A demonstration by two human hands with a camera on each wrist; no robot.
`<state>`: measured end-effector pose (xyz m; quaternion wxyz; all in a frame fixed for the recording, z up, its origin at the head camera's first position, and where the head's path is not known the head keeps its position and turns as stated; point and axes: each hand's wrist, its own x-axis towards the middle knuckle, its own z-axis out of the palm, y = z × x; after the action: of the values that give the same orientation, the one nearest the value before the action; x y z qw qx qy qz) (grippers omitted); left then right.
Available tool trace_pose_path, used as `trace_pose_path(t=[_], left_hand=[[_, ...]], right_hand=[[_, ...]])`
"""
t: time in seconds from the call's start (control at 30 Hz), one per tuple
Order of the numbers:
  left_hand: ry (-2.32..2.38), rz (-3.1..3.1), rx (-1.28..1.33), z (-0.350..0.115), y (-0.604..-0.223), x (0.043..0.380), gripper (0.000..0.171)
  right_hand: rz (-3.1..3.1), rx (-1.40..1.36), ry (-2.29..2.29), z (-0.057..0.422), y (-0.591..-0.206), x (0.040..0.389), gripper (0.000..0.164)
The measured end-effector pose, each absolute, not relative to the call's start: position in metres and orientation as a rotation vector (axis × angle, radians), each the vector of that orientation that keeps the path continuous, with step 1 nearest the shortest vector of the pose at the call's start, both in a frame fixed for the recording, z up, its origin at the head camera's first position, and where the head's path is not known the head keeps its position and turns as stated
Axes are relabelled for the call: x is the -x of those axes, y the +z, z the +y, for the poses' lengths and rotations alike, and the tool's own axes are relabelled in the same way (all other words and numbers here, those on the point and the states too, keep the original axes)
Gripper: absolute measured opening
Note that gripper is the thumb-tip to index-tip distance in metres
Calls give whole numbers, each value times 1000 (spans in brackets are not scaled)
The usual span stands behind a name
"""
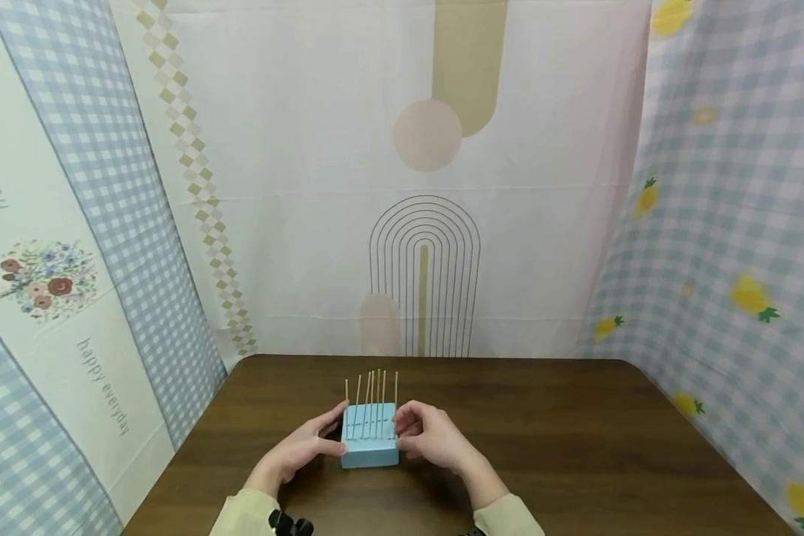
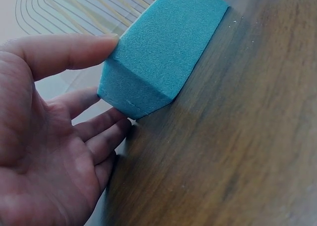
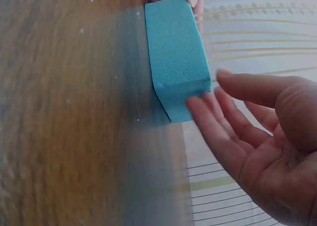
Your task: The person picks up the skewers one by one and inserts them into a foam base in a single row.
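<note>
A light blue foam block (image 1: pixel 370 457) rests on the wooden table, with several thin wooden sticks (image 1: pixel 378 402) standing upright in its top. The left hand (image 1: pixel 306 444) holds the block's left end, its thumb at the near top corner and its fingers along the side, as the left wrist view also shows. At the other end is the right hand (image 1: pixel 434 435). In the right wrist view its fingers are loosely bent, one fingertip right at the block's end face (image 3: pixel 182 104) and the thumb close by the top edge, near the rightmost stick.
The dark brown wooden table (image 1: pixel 543 424) extends around the block, with small pale specks on its surface near it. A patterned white cloth (image 1: pixel 295 186) hangs behind the table, with blue checked cloths (image 1: pixel 710 223) at the sides.
</note>
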<state>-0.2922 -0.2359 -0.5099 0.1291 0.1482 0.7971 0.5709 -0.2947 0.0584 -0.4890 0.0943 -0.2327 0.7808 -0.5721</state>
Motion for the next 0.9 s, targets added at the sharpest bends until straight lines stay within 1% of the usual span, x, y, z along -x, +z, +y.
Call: trace_pose_path(t=[0.3, 0.53, 0.73, 0.9], left_hand=[[1657, 2305, -451, -238, -509, 292, 93], [1619, 2327, -467, -236, -503, 295, 92], [1579, 2326, -489, -238, -501, 295, 93], [1577, 2316, -473, -239, -504, 294, 93]], right_hand=[[2342, 771, -1658, 59, -490, 298, 43], [2380, 738, -1588, 65, -485, 302, 57], [2378, 712, -1557, 67, -487, 302, 65], [2365, 707, -1552, 68, -489, 303, 69]])
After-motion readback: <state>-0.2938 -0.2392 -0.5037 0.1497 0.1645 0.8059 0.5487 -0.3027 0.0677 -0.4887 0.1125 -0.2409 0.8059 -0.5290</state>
